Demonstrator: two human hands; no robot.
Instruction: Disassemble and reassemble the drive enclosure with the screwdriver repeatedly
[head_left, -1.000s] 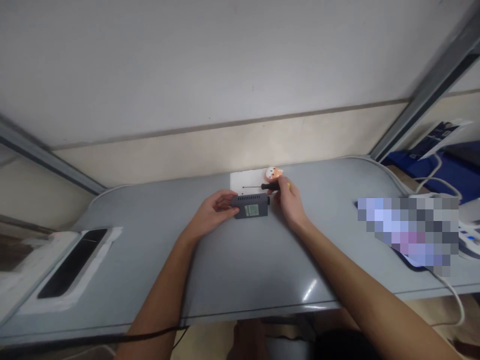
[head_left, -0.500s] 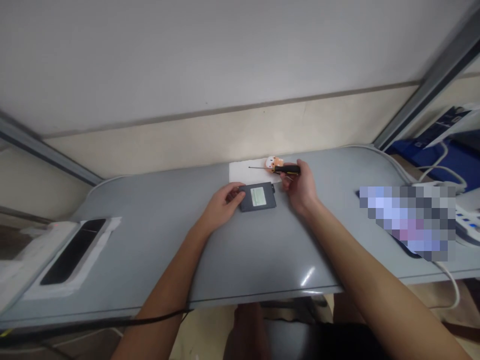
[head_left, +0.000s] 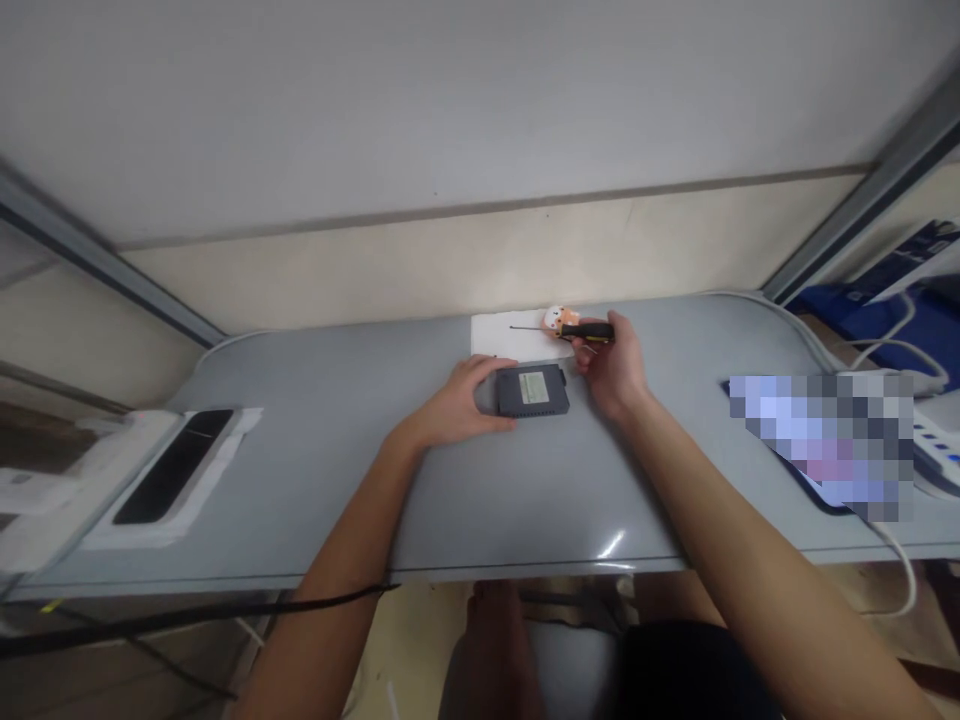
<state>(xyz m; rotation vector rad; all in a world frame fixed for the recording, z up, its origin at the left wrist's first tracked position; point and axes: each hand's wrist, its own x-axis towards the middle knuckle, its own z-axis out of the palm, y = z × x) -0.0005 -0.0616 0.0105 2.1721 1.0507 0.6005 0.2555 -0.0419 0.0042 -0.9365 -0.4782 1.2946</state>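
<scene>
A flat dark grey box-shaped device with a pale label on top lies on the grey table. My left hand spans its left end, fingers at the far edge and thumb at the near edge. To the right of the device, my right hand is closed round the black handle of a screwdriver. Its thin shaft points left, above a white sheet, clear of the device. Just behind the screwdriver is a small orange and white animal figure.
A black phone rests on white material at the left. At the right are a blurred-out phone, a white power strip and white cables. A wall closes off the table's back. A black cable crosses near the front edge.
My left hand has gone from pinching the device's left edge to a wide grasp across its end. The device sits flatter, showing its near side. The screwdriver stays in my right hand.
</scene>
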